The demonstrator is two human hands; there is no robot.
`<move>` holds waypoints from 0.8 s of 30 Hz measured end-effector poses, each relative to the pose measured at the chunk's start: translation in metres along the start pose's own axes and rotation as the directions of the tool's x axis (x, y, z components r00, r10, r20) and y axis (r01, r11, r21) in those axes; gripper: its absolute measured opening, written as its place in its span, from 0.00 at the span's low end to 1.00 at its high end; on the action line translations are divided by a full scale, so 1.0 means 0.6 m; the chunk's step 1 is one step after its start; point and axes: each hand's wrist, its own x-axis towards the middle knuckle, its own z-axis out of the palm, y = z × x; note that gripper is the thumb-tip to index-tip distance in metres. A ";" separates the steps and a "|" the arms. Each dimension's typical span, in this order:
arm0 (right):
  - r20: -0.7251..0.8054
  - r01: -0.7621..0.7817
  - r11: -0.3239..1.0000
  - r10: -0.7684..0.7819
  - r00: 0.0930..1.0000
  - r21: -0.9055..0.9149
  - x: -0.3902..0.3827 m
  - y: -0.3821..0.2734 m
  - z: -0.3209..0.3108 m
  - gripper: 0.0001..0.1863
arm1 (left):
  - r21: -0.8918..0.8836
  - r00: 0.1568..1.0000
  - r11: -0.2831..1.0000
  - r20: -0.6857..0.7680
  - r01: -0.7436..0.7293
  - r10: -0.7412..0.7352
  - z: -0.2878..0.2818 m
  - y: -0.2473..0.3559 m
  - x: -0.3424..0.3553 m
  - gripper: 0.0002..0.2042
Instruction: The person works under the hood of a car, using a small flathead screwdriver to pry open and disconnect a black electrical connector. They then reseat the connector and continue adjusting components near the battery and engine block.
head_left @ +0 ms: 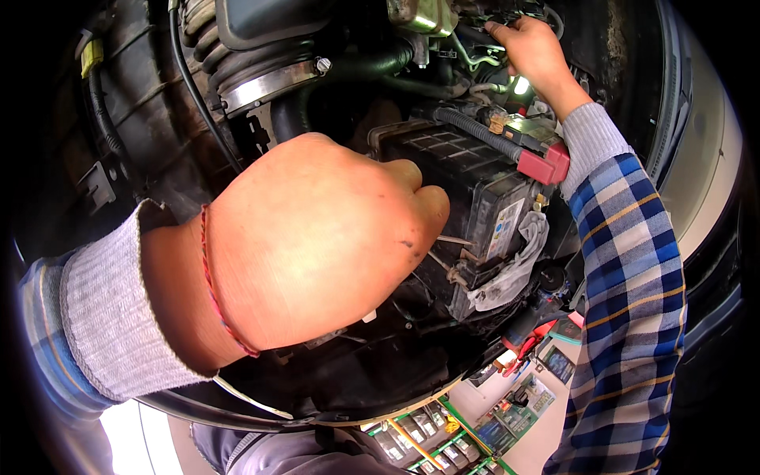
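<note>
Fingers of left hand (317,245) curl, grip hidden; right hand (538,57) at one o'clock, grip unclear. Battery (475,170) two o'clock; right cuff (595,146) might snag red cap (545,164) if lowered.

Head view: head-worn fisheye — looks steeply down into the engine bay (142,87)
Left hand (313,237): very near, just nine o'clock of centre
Right hand (532,49): farther — one o'clock
</note>
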 end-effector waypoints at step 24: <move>0.060 -0.290 0.943 0.283 0.957 0.162 0.037 -0.005 0.025 0.15 | -0.014 1.000 1.000 0.007 -0.008 0.008 -0.007 -0.005 0.000 0.12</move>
